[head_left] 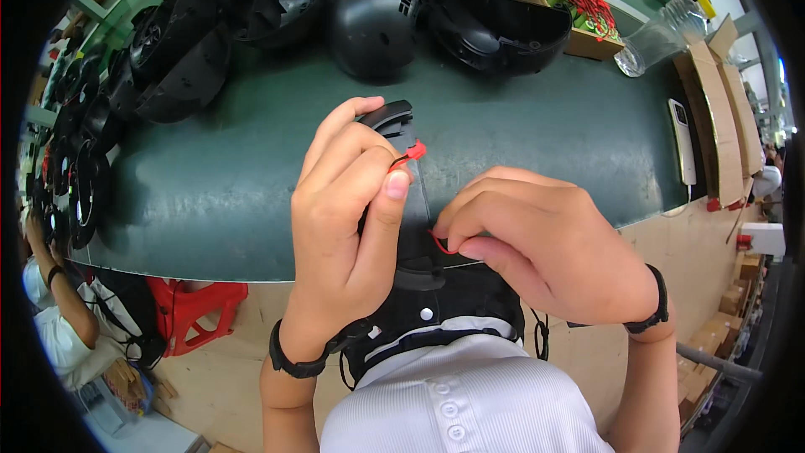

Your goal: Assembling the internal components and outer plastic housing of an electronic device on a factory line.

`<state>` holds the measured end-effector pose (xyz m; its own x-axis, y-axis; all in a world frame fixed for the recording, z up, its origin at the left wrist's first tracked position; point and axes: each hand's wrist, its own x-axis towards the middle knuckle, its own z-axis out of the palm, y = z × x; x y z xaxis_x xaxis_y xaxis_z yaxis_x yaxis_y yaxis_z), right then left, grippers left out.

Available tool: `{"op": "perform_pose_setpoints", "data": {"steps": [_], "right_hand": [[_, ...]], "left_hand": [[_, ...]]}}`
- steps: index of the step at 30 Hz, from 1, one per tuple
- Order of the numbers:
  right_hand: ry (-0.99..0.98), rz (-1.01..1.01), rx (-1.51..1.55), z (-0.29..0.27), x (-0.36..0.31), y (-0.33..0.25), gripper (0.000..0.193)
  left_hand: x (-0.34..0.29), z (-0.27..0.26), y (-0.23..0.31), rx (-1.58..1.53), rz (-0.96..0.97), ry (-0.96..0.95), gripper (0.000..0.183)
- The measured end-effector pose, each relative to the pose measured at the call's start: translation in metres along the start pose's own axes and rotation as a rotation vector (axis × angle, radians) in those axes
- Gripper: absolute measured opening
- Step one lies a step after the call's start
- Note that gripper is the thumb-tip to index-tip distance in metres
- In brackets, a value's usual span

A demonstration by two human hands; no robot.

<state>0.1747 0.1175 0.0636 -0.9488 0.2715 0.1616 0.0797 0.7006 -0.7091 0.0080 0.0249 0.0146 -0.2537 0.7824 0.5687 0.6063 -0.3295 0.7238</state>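
My left hand is closed, its thumb and index finger pinching a small red plug connector with red and black wire at its base. Behind those fingers is a black curved plastic part; its far end shows past my fingertips and its near end by the table's front edge. How firmly the left hand grips this part is hidden. To the right, my right hand has its fingertips pressed together on a thin red wire. Most of the wire between the hands is out of sight.
Black plastic half-shells line the back of the green table and its left side. At the back right are a cardboard box of red-wired parts, a clear plastic bottle and a white device. A red stool stands left, near another person's arm.
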Motion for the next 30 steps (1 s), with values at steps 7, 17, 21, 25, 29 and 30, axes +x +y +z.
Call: {"op": "perform_pose_setpoints", "data": {"steps": [7, 17, 21, 25, 29, 30], "right_hand": [[0.063, -0.04, -0.076, -0.002, 0.015, -0.005, 0.009], [-0.029, -0.093, -0.406, -0.004, 0.028, -0.022, 0.016], [0.259, -0.199, -0.325, 0.005, 0.023, -0.022, 0.021], [0.364, -0.108, 0.046, -0.012, 0.021, 0.01, 0.032], [0.288, 0.16, 0.208, 0.002, 0.0, 0.036, 0.034], [0.315, 0.191, 0.231, 0.006, -0.002, 0.038, 0.03]], "left_hand": [[0.001, 0.0, -0.001, 0.031, 0.035, -0.008, 0.009], [0.001, -0.001, 0.005, 0.092, 0.074, -0.152, 0.033], [0.002, 0.0, 0.002, 0.145, 0.043, -0.157, 0.026], [0.004, -0.005, 0.001, 0.136, 0.072, -0.171, 0.018], [0.004, -0.002, 0.002, 0.086, 0.02, -0.169, 0.015], [0.003, -0.002, 0.002, 0.087, 0.026, -0.171, 0.015]]}}
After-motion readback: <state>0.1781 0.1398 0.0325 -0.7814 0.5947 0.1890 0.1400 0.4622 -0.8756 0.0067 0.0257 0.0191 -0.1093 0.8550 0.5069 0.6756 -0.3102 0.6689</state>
